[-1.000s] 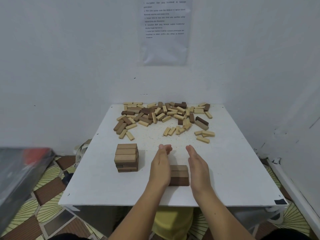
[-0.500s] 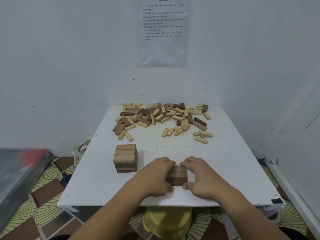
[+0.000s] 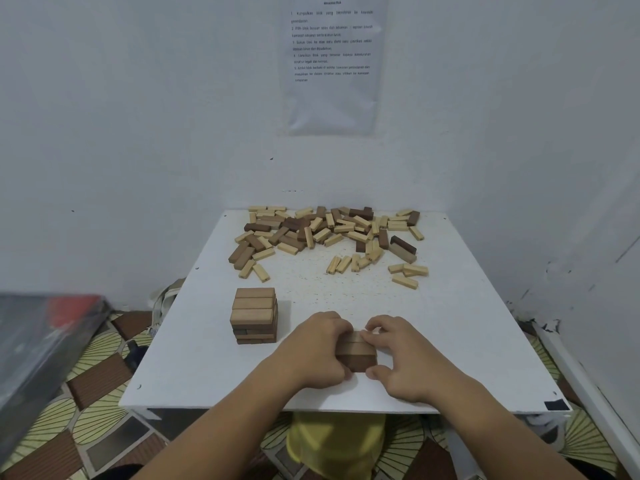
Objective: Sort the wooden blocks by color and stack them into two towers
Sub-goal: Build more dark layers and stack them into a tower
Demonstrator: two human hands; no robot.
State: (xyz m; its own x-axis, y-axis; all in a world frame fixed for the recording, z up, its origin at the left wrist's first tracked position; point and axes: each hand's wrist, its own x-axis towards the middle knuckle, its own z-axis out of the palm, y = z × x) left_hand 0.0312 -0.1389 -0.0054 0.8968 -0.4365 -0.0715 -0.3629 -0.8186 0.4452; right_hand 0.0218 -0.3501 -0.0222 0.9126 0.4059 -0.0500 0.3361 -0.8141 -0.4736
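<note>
Fingers (image 3: 381, 328) around the low brown stack (image 3: 355, 354)

Printed sheet (image 3: 330, 64) above white table (image 3: 467, 323)

left hand (image 3: 313, 348) and right hand (image 3: 407, 356) clasp stack (image 3: 355, 353)

A white square bench (image 3: 450, 341) fills the corner between plain white walls (image 3: 138, 133). A printed sheet (image 3: 330, 64) hangs on the back wall. The floor (image 3: 86, 424) has brown and pale-yellow patterned tiles. A blurred dark box (image 3: 41, 341) sits left.
</note>
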